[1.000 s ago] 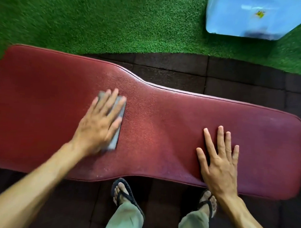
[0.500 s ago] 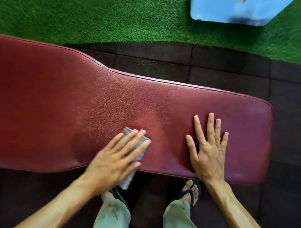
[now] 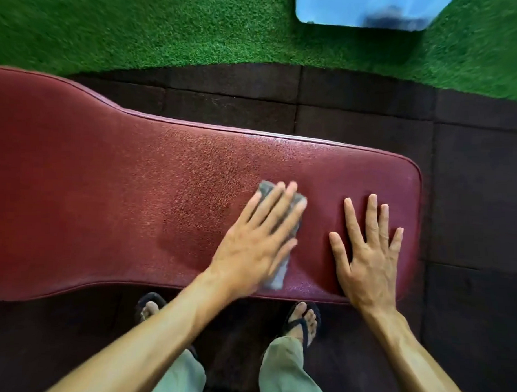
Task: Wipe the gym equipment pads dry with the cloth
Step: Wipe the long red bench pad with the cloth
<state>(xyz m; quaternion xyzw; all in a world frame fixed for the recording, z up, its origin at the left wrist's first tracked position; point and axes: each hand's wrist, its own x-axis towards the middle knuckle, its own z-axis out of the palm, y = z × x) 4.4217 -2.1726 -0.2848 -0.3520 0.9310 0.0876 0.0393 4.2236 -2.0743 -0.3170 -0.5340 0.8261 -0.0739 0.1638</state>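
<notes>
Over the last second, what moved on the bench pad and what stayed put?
The left hand slid the grey cloth along the red pad from its wide end to the narrow end, stopping close beside the right hand. Nothing was picked up or released. The right hand stayed flat, fingers spread, near the pad's end.

The red bench pad (image 3: pixel 105 196) lies bare across its whole wide left part. Toward the right end, the left hand (image 3: pixel 258 242) flat on a grey cloth (image 3: pixel 278 277) and the right hand (image 3: pixel 366 255) sit side by side, a narrow strip between them.
</notes>
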